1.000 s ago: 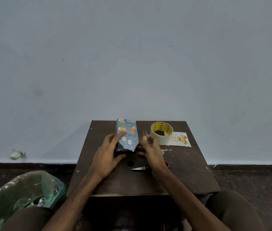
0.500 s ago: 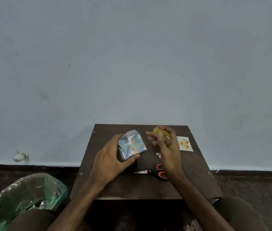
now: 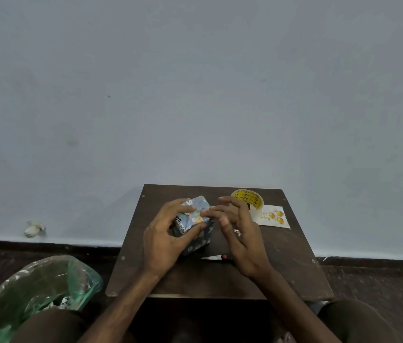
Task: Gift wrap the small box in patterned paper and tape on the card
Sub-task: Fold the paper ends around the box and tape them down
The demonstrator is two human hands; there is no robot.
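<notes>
The small box [image 3: 196, 214], covered in blue patterned paper with cartoon figures, is tilted up off the dark wooden table [image 3: 282, 266]. My left hand [image 3: 163, 241] grips it from the left, fingers and thumb curled round its sides. My right hand [image 3: 242, 243] reaches in from the right, and its straight fingertips touch the box's top face. The white card [image 3: 272, 216] with gold balloons lies flat at the table's far right. Beside it stands the yellow-cored tape roll [image 3: 247, 198].
Scissors [image 3: 214, 256] lie on the table under my right hand, mostly hidden. A green plastic bag [image 3: 34, 293] with scraps sits on the floor at the left. A small white object [image 3: 33, 229] lies against the wall. My knees flank the table's near edge.
My left hand lifted the box from lying flat and turned it on end. My right hand rose towards the tape roll, then came back left and touches the box top.
</notes>
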